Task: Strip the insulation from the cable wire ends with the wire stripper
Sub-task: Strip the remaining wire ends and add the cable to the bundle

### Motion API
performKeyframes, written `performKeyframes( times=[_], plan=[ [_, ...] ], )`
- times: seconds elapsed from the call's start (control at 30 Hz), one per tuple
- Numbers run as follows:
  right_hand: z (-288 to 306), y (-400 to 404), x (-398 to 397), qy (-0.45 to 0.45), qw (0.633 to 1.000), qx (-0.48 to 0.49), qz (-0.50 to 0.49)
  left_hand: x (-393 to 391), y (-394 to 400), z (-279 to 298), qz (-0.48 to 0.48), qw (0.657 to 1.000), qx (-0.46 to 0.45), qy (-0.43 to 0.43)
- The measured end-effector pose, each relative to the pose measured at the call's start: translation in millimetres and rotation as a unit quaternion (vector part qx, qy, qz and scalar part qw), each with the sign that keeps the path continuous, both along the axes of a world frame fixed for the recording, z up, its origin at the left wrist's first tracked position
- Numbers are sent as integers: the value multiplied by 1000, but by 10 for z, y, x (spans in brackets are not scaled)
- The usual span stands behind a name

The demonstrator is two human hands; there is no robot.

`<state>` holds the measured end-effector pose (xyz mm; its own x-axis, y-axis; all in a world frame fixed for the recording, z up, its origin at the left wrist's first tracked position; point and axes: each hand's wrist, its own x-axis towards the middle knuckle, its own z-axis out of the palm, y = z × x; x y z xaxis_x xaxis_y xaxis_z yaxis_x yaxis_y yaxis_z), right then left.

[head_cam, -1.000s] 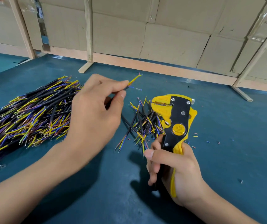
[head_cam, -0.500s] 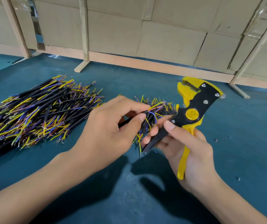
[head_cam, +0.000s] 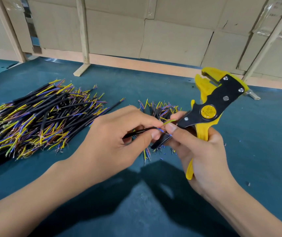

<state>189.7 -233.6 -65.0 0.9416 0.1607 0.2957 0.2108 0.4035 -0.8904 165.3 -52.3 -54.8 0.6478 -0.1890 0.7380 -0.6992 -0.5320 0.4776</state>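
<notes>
Teal mat (head_cam: 239, 151) covers the bench; cardboard boxes (head_cam: 171, 40) stacked behind wooden slats (head_cam: 83, 35) along the back edge.

Left hand (head_cam: 112, 142): thumb and forefinger pinch a black cable (head_cam: 140, 131) near its end. Cable runs roughly level, jacket end pointing right. Three cores fan out past the fingertips: yellow one (head_cam: 169, 121) angles up and right, blue one sits lower, a third is hard to make out.

Right hand (head_cam: 203, 151): fingers wrapped round the stripper (head_cam: 213, 106) handles, thumb tip touching the cores just right of the left fingertips. Looks like thumb and a finger are separating the cores, but the contact is partly hidden.

Stripper is off the mat, tilted, head pointing up and right, away from the cable. Yellow body, black side plate, yellow round dial at the pivot. Its mouth shows a gap with nothing in it.

Big pile (head_cam: 34, 120) of black cables with yellow, blue and brown cores lies on the mat to the left. Smaller pile (head_cam: 160, 108) sits just behind the hands, partly hidden by them. Small insulation scraps (head_cam: 161, 158) scattered on the mat under and right of the hands.
</notes>
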Motion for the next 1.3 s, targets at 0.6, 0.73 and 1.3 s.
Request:
performKeyframes(
  times=[0.6,0.73,1.3],
  plan=[
    [-30,32,-37,-4,1000,13,22,-1,-40,-46,65,989,-121,49],
    [-13,16,-64,-31,999,-10,41,16,-15,17,37,987,-140,70],
    [-56,7,-68,6,994,-61,88,-36,-3,187,-21,973,-215,76]
  ],
)
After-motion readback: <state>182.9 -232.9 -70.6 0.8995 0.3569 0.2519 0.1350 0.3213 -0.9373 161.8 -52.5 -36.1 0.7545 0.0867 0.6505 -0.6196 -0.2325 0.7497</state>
